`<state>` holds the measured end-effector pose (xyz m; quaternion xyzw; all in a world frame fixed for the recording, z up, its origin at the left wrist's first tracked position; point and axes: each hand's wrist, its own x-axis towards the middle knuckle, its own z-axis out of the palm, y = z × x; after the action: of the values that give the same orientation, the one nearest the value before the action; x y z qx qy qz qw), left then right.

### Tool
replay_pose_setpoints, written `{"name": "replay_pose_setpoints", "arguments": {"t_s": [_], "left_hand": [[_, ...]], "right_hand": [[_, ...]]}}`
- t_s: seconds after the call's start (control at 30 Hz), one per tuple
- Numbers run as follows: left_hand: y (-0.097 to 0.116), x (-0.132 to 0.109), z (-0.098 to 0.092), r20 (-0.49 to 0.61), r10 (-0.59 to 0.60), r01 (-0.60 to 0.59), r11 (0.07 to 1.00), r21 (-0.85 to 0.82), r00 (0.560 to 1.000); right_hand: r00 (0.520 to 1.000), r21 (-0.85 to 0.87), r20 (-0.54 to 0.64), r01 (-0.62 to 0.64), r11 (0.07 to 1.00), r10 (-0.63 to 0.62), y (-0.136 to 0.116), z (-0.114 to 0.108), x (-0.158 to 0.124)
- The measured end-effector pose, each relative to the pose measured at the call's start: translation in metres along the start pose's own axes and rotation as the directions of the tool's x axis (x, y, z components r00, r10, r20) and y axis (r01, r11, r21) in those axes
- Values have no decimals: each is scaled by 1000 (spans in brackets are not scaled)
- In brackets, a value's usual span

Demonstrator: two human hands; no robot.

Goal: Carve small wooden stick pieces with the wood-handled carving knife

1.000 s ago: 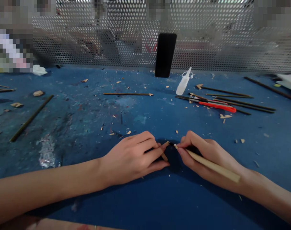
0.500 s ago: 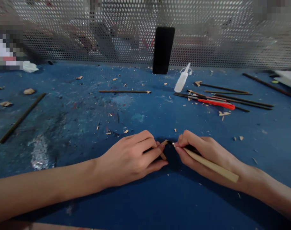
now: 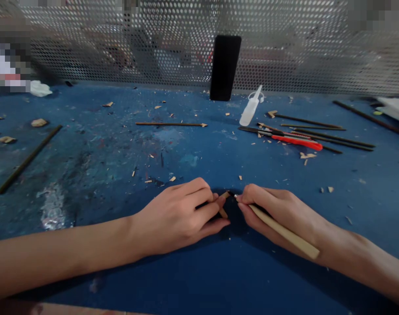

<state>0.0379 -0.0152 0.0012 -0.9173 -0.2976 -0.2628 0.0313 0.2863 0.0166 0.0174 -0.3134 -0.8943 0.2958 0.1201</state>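
Observation:
My left hand (image 3: pixel 183 216) is closed on a small tan piece of wood or card (image 3: pixel 223 212), pinched between thumb and fingers low over the table. Most of that piece is hidden by the fingers. My right hand (image 3: pixel 278 210) grips a paintbrush (image 3: pixel 281 232) with a pale handle, held like a pen. Its dark tip meets the far end of the tan piece, or lies right beside it; the exact contact is too small to tell.
Beyond my hands lie a red utility knife (image 3: pixel 296 141), several dark sticks (image 3: pixel 334 138), a white squeeze bottle (image 3: pixel 250 109) and a stick with a tan arrow-shaped tip (image 3: pixel 169 124). A phone (image 3: pixel 225 68) leans on the perforated metal screen (image 3: pixel 153 48). Tan scraps dot the blue table (image 3: pixel 186 280).
The paintbrush has shifted slightly, its handle end swinging a little left and down with my right hand. My left hand stays nearly still.

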Motion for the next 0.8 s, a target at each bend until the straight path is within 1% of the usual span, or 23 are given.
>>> {"name": "replay_pose_setpoints", "arguments": {"t_s": [0.1, 0.2, 0.37, 0.5, 0.67, 0.8], "left_hand": [[0, 0, -1, 12, -5, 5, 1000, 22, 1000], [0, 1, -1, 17, 12, -12, 1000, 1, 1000], [1, 1, -1, -24, -7, 8, 1000, 28, 1000], [1, 2, -1, -13, 9, -9, 1000, 14, 1000], [0, 2, -1, -27, -7, 8, 999, 42, 1000], [1, 1, -2, -3, 8, -8, 1000, 25, 1000]], "right_hand": [[1000, 8, 18, -6, 1000, 6, 0, -1, -1], [999, 26, 14, -40, 999, 40, -1, -2, -3], [996, 32, 80, -44, 999, 41, -4, -3, -4], [999, 24, 34, -35, 999, 35, -3, -1, -2], [999, 53, 45, -17, 998, 15, -2, 0, -2], [1000, 58, 14, -6, 998, 5, -1, 0, -3]]}}
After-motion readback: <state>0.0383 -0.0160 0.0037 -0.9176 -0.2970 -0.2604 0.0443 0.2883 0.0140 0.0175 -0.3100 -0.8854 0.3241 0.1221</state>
